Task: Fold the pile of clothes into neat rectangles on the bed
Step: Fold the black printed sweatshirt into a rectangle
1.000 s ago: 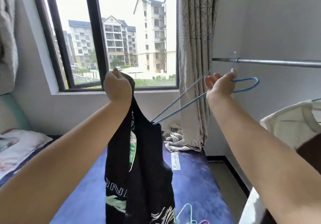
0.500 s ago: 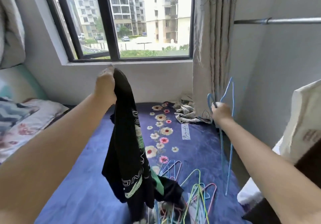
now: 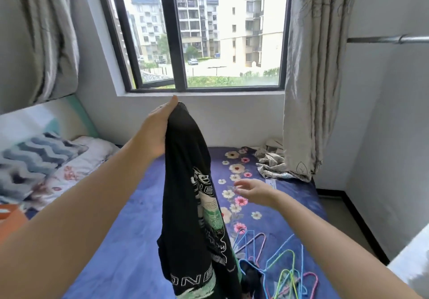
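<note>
My left hand (image 3: 160, 131) grips the top of a black T-shirt (image 3: 195, 217) with green and white print, held up so it hangs down over the bed (image 3: 130, 240). My right hand (image 3: 254, 190) hovers empty to the right of the shirt, fingers relaxed and spread toward it, not touching it. Several coloured wire hangers (image 3: 278, 266) lie on the blue floral bedspread below my right forearm.
Pillows (image 3: 46, 166) lie at the bed's left head end. A crumpled grey cloth (image 3: 271, 164) sits in the far right corner under the curtain (image 3: 311, 78). A metal clothes rail (image 3: 390, 39) runs along the right wall. A white garment edge (image 3: 413, 264) shows at the lower right.
My right hand has let go of the blue hanger, which now lies with the others on the bed, and has moved left toward the shirt. My left hand keeps holding the shirt up.
</note>
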Action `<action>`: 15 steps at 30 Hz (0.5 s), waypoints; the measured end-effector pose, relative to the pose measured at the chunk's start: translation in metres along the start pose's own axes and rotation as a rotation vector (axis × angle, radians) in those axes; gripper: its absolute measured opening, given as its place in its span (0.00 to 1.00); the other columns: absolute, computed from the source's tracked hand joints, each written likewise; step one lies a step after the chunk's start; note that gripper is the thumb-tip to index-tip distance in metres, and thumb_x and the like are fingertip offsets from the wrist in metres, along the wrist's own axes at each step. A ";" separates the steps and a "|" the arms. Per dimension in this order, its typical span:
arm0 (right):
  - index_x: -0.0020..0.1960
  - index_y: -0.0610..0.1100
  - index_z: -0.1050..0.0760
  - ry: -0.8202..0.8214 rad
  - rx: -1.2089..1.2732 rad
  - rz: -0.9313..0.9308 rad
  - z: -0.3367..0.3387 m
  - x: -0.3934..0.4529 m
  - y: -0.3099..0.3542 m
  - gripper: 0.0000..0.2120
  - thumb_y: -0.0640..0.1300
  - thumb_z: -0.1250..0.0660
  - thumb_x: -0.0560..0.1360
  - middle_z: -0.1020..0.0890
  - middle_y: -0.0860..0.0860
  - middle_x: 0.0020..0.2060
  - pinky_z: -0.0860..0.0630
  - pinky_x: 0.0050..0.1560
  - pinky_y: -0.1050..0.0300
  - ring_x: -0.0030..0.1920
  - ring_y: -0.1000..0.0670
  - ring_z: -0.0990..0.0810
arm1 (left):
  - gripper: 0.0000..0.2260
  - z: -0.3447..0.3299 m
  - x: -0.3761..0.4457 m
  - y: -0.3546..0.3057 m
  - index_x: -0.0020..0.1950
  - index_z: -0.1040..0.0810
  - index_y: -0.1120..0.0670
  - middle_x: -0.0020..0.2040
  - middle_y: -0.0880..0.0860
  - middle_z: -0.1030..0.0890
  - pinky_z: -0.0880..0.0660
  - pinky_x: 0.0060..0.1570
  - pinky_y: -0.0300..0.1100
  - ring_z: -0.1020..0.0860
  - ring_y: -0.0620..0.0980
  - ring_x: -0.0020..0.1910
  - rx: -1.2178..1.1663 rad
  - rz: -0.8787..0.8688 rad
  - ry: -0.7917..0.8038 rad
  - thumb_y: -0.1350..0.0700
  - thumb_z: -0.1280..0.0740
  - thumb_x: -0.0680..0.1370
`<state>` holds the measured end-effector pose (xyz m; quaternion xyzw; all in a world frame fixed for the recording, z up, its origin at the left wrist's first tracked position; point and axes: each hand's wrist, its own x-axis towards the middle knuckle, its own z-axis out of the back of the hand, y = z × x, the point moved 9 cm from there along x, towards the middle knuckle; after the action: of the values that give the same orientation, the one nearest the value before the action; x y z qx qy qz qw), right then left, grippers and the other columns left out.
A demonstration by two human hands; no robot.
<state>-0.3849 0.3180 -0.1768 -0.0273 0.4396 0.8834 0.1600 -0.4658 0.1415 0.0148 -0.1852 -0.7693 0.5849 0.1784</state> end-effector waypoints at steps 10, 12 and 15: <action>0.59 0.37 0.27 0.313 -0.111 0.372 -0.011 -0.032 0.147 0.16 0.29 0.39 0.73 0.26 0.53 0.53 0.32 0.57 0.61 0.53 0.56 0.28 | 0.13 0.000 -0.021 -0.102 0.39 0.25 0.53 0.25 0.47 0.21 0.22 0.37 0.37 0.21 0.43 0.27 0.004 -0.260 -0.024 0.45 0.36 0.76; 0.60 0.40 0.26 0.287 -0.291 0.247 -0.002 -0.030 0.128 0.14 0.37 0.35 0.74 0.23 0.52 0.52 0.31 0.57 0.61 0.52 0.56 0.26 | 0.13 0.007 -0.022 -0.111 0.40 0.24 0.52 0.25 0.46 0.20 0.22 0.38 0.38 0.21 0.43 0.27 0.029 -0.284 -0.071 0.43 0.36 0.76; 0.55 0.41 0.23 0.169 -0.544 0.114 0.031 -0.026 0.093 0.13 0.46 0.33 0.72 0.21 0.51 0.47 0.28 0.53 0.57 0.50 0.53 0.24 | 0.14 0.005 -0.019 -0.117 0.40 0.25 0.52 0.26 0.47 0.21 0.23 0.38 0.39 0.21 0.43 0.28 -0.009 -0.289 -0.037 0.42 0.36 0.76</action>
<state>-0.3861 0.2839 -0.0817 -0.1181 0.1992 0.9710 0.0595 -0.4601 0.0992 0.1251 -0.0627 -0.7937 0.5529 0.2456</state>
